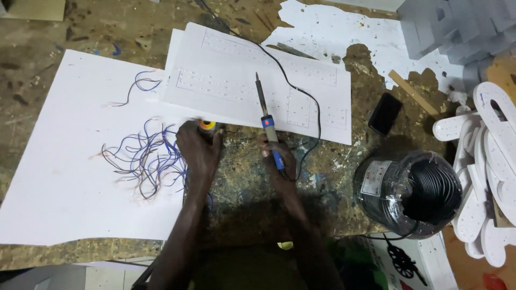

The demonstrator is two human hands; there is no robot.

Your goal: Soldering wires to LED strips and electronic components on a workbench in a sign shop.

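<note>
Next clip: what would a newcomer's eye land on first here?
Centre frame, the right hand grips a blue-handled soldering iron, tip over white perforated boards. The left hand covers a small orange-topped object beside tangled blue and red wires. A black cable coil sits at right.

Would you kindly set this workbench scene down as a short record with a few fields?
Setting: worn, stained workbench seen from above
Left hand: left hand closed over a small orange-topped object
Right hand: right hand grips a soldering iron by its blue handle, tip pointing away over the perforated white boards
Beside left hand: loose blue and red wires on a white sheet
Right side: wrapped coil of black cable, dark phone, white cut-out shapes
</note>
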